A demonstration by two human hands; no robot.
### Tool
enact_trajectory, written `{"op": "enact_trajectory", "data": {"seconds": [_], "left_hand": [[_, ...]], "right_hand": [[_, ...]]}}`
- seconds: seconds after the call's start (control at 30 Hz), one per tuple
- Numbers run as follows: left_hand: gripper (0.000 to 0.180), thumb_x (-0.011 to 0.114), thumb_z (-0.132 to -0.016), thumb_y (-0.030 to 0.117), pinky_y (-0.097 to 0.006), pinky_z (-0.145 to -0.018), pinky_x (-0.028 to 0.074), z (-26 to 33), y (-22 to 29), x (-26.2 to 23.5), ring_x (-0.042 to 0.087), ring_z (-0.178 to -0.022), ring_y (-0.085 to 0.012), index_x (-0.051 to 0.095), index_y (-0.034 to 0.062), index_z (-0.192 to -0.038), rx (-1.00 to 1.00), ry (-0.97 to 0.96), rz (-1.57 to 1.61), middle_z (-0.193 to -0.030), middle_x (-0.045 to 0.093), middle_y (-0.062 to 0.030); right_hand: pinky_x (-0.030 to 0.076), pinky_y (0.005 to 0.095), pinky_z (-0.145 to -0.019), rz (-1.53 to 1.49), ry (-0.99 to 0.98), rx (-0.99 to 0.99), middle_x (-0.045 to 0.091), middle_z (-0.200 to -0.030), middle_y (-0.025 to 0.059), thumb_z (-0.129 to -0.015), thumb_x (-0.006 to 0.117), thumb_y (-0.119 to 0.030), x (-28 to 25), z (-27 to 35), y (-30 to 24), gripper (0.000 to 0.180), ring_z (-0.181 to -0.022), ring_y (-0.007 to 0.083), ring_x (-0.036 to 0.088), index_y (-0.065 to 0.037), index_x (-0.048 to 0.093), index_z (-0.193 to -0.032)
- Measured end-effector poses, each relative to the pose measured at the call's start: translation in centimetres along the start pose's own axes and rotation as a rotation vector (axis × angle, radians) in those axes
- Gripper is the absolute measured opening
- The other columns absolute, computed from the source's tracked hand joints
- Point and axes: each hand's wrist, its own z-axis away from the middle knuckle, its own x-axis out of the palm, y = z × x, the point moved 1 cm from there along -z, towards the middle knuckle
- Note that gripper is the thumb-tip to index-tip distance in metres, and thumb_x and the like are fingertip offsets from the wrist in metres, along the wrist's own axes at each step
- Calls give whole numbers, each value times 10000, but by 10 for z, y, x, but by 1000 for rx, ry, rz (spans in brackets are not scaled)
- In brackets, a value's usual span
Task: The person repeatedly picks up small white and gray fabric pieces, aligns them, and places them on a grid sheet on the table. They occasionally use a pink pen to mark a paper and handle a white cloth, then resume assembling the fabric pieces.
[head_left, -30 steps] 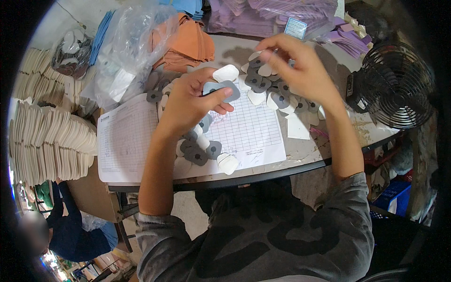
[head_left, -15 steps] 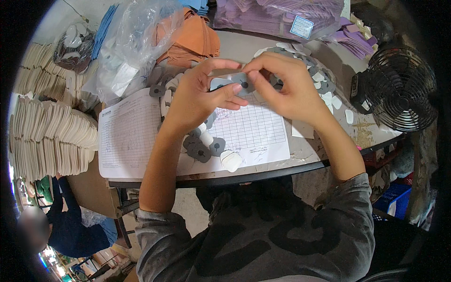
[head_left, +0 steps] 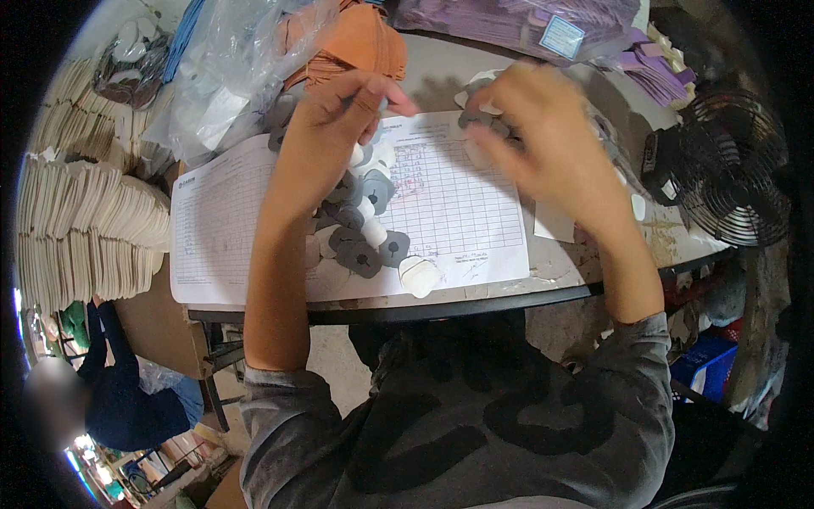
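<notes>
My left hand (head_left: 326,131) is raised over the left part of the table, its fingers curled together. A sliver of grey-blue shows at its fingertips, too small to name. Below it lies a heap of flat grey pieces (head_left: 378,192), each with a dark slotted hole, mixed with white rounded pieces (head_left: 420,276). My right hand (head_left: 543,136), smeared by motion, hovers over the near side of another pile of grey and white pieces (head_left: 476,123). Whether its fingers hold anything does not show. Printed sheets with grids (head_left: 475,199) lie under both hands.
A black fan (head_left: 733,170) stands at the right table edge. Orange pieces (head_left: 365,42), a clear plastic bag (head_left: 225,93) and a bag of purple pieces (head_left: 509,25) line the back. Tall white stacks (head_left: 89,233) rise at the left; a person (head_left: 140,399) is beyond them.
My hands have come apart from the grey piece they held together. The left moved slightly left and up, the right moved right towards the right-hand pile.
</notes>
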Motion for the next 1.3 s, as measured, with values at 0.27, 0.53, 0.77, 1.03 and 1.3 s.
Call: {"op": "enact_trajectory", "data": {"seconds": [0.27, 0.53, 0.77, 1.03, 1.3], "left_hand": [[161, 565, -1092, 179, -227, -704, 348, -1, 3, -16, 413, -763, -64, 700, 91, -1105, -99, 132, 384, -855, 477, 65], [252, 570, -1039, 43, -236, -732, 414, -1, 1, -15, 497, -828, -79, 681, 81, -1262, -135, 83, 234, -983, 603, 11], [246, 749, -996, 17, -224, -782, 527, -1, -1, -9, 662, -912, -77, 692, 44, -1234, 43, 35, 118, -1045, 735, -7], [118, 756, -1000, 37, -226, -787, 528, -1, -1, -12, 679, -896, -69, 730, 0, -1109, 57, 37, -69, -970, 743, 1], [175, 768, -978, 33, -225, -769, 544, -1, -3, -3, 711, -889, -95, 730, 0, -1146, 62, -37, 62, -960, 756, -34]], "right_hand": [[521, 476, -974, -512, -537, -372, 548, -1124, 110, -915, 772, -255, 39, 22, -75, 338, -1082, 325, 610, -64, 651, -1166], [577, 462, -815, -727, -497, -173, 727, -955, 131, -903, 796, -92, 37, 9, -51, 221, -903, 359, 728, -34, 663, -1070], [553, 285, -702, -506, -166, 178, 777, -1015, 56, -997, 703, -41, -4, -7, 22, 118, -808, 121, 705, -18, 737, -1107], [505, 299, -613, -387, -116, 348, 686, -848, 59, -988, 767, -160, -13, -6, 48, 212, -647, 128, 611, -17, 724, -1138], [521, 349, -615, -273, 183, 130, 724, -909, 95, -918, 849, -302, 2, -15, 19, 344, -656, 221, 645, -61, 735, -1136]]}}
